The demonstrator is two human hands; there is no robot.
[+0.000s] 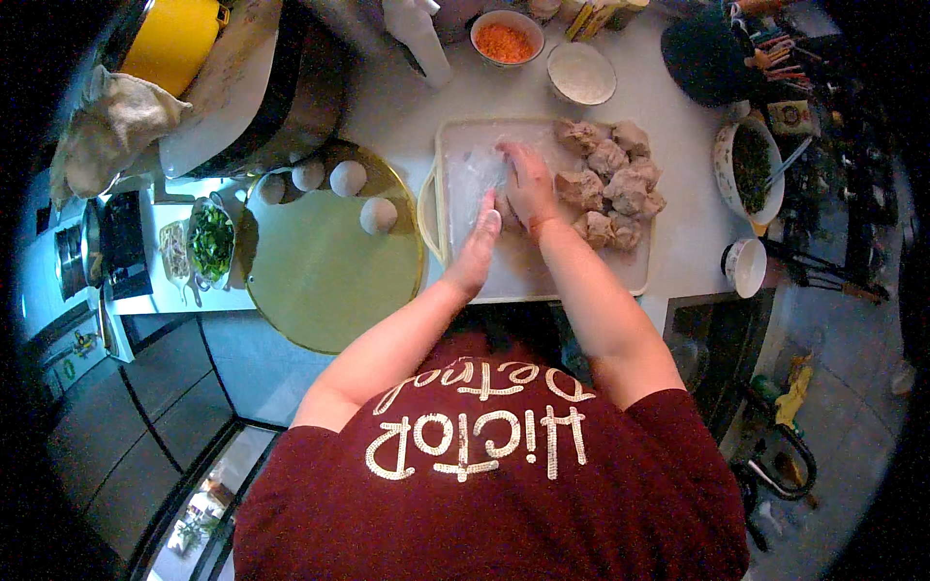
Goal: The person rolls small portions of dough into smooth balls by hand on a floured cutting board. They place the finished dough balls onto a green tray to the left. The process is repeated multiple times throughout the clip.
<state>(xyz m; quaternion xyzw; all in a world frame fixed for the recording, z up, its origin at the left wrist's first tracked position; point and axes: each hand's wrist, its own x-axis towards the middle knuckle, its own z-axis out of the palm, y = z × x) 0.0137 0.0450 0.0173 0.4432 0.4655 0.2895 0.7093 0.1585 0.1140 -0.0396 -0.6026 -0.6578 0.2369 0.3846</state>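
My left hand (pixel 477 247) lies low over the left half of a white rectangular tray (pixel 545 294), its palm turned inward. Facing it, my right hand (pixel 529 181) is cupped, fingers bent toward the left. Between the two is a small lump of brownish dough (pixel 505 208), partly hidden by the hands; whether either one grips it is not clear. White powder dusts the tray around the fingers. Several rough dough lumps (pixel 607 157) are piled on the tray's right side. Smooth pale balls (pixel 378 216) sit along the upper edge of a round green board (pixel 334 269) at left.
Beyond the tray stand a bowl of orange shreds (pixel 503 45) and a bowl of white powder (pixel 581 75). A bowl of chopped greens (pixel 752 171) and a small white bowl (pixel 746 268) are at right. Leafy greens (pixel 211 241) lie left of the board, below a large appliance (pixel 218 94).
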